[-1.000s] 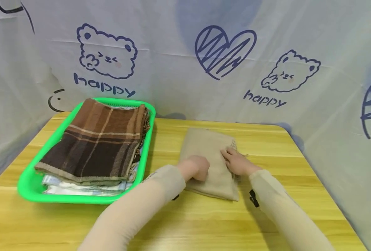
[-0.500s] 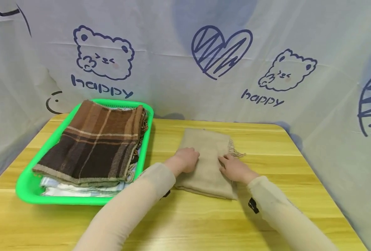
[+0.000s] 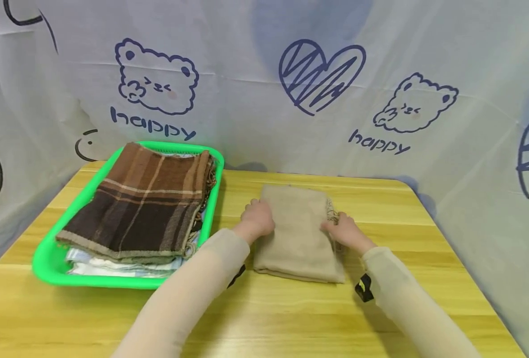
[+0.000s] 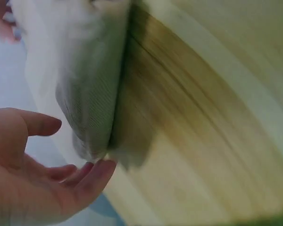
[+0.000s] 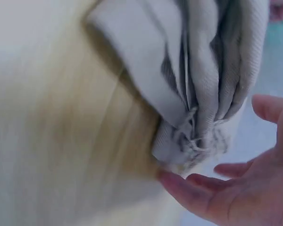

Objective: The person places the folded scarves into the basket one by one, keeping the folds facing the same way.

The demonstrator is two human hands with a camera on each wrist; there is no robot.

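A folded beige scarf [image 3: 297,236] with a fringe on its right side lies flat on the wooden table. My left hand [image 3: 258,219] is at its left edge. In the left wrist view that hand [image 4: 47,174] has thumb and fingers apart, the fingertips by the fold's lower end. On the fringed side is my right hand [image 3: 347,231]. The right wrist view has the right hand [image 5: 254,174] with thumb raised away from the fingers, close to the layered folds and fringe [image 5: 193,141]. Neither hand grips the cloth.
To the left stands a green plastic basket [image 3: 45,268]. A brown plaid scarf [image 3: 143,199] lies folded on top in it, over white and blue cloth [image 3: 112,268]. A printed white sheet [image 3: 246,89] hangs behind the table [image 3: 291,318].
My left hand has moved left from the top of the beige scarf to its left edge. My right hand has shifted slightly right, from the scarf's surface to its fringed edge.
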